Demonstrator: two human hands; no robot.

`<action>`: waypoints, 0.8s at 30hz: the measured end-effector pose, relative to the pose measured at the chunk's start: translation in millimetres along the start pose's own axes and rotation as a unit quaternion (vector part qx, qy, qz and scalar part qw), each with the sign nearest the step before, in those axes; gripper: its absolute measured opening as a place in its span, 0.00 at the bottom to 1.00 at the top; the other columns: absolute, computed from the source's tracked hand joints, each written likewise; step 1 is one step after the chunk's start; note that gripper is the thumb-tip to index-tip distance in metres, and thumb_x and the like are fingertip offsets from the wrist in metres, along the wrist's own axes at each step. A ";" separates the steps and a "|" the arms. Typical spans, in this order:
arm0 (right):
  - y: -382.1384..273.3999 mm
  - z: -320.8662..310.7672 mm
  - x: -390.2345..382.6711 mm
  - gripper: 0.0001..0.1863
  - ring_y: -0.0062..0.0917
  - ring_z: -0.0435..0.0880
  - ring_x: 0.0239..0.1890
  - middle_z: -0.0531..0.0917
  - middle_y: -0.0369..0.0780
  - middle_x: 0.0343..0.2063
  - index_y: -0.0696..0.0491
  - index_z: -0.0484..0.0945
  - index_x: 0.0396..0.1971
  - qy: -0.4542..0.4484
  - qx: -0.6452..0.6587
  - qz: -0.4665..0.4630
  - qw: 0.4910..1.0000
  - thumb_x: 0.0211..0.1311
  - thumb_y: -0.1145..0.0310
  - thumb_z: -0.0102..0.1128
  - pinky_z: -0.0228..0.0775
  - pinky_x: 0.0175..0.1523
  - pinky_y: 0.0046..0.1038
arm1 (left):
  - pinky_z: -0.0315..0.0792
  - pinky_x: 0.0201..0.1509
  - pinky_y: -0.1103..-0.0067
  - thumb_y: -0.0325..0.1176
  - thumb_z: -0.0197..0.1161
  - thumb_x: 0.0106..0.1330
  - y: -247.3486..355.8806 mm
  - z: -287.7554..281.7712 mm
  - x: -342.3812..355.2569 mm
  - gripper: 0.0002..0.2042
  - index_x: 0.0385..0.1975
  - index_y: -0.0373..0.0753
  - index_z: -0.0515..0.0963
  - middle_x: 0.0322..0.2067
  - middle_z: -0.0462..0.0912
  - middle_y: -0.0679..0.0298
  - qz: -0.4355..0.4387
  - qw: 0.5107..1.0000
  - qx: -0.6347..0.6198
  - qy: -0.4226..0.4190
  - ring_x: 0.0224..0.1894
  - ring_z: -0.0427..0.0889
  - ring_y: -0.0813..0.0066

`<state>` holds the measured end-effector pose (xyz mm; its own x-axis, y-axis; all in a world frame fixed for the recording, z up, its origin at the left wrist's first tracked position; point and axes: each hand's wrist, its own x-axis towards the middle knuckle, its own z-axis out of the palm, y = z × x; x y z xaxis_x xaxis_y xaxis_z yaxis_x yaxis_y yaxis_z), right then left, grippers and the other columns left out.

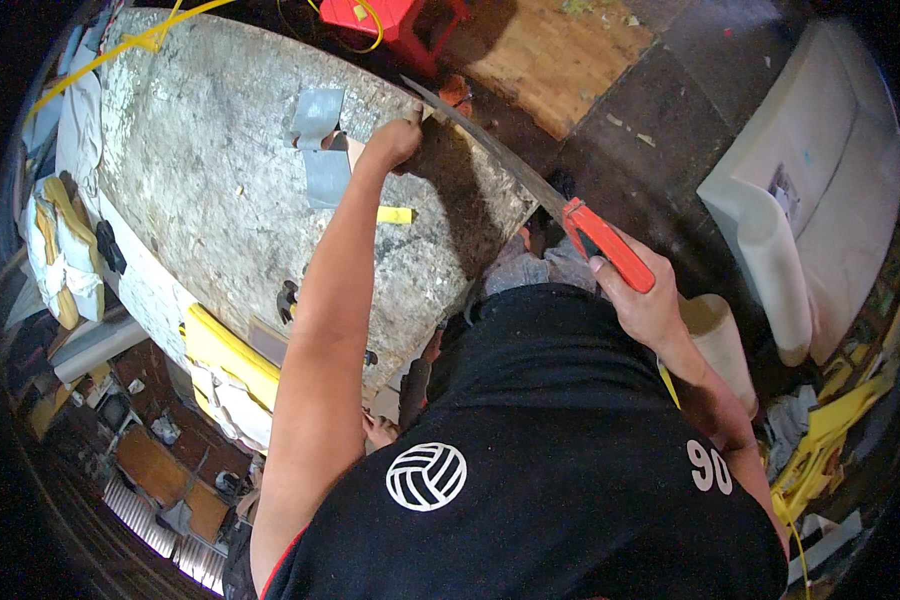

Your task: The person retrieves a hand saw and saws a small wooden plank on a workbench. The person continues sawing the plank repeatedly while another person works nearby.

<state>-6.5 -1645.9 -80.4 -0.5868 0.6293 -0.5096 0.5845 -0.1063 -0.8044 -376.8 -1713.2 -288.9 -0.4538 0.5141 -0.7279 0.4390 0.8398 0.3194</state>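
My right hand (642, 300) is wrapped round the red handle of a handsaw (515, 168). The long, dark blade slants up and left past the table's corner, its tip beyond my left hand. My left hand (398, 142) is closed at the far edge of the worn, stained table (210, 120), close to the blade. A small pale bit shows by its fingers, but what they hold is hidden. Beside my left forearm lie a grey cut piece (317, 112), a second grey piece (328, 180) and a small yellow strip (396, 215).
A red plastic stool (385, 25) stands past the table's far edge. White foam sheets (800, 200) lean at the right, with yellow scraps (830, 440) below. Another person's hand (380, 430) shows by the near table edge. Yellow-wrapped material (232, 355) lies at the left.
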 end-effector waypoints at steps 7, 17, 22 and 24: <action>-13.3 3.3 -3.5 0.22 0.20 0.84 0.43 0.87 0.44 0.41 0.59 0.77 0.57 -0.007 -0.009 0.049 0.999 0.63 0.71 0.63 0.74 0.51 0.25 | 0.73 0.58 0.56 0.54 0.36 0.75 -0.6 27.7 -20.5 0.32 0.42 0.33 0.84 0.45 0.83 0.40 -0.026 0.985 0.042 0.163 0.50 0.82 0.40; -42.6 -6.0 -2.1 0.21 0.26 0.85 0.48 0.86 0.46 0.44 0.60 0.77 0.56 -0.028 -0.052 0.003 0.998 0.64 0.71 0.63 0.73 0.56 0.27 | 0.74 0.54 0.55 0.53 0.39 0.74 0.6 30.2 -26.6 0.29 0.39 0.35 0.84 0.41 0.83 0.39 -0.035 0.986 0.041 0.159 0.48 0.82 0.39; -43.1 13.2 30.1 0.21 0.26 0.84 0.50 0.86 0.45 0.47 0.59 0.77 0.57 -0.044 -0.066 -0.019 0.997 0.64 0.70 0.62 0.72 0.58 0.28 | 0.75 0.56 0.56 0.54 0.36 0.75 2.1 26.3 -32.1 0.31 0.38 0.37 0.86 0.41 0.84 0.41 0.021 0.984 0.092 0.150 0.47 0.83 0.40; -34.6 19.9 31.5 0.20 0.25 0.84 0.49 0.86 0.44 0.48 0.57 0.77 0.57 -0.028 -0.037 -0.051 0.998 0.65 0.71 0.61 0.73 0.57 0.28 | 0.76 0.53 0.56 0.54 0.37 0.75 1.6 29.1 -20.4 0.31 0.36 0.38 0.86 0.38 0.84 0.41 0.014 0.980 0.069 0.188 0.45 0.84 0.40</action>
<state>-56.4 -1637.8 -74.7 -0.6745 0.5904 -0.4432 0.5583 0.0151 -0.8295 -344.3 -1727.5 -291.1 -0.6814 0.5869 -0.4373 0.5447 0.8057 0.2324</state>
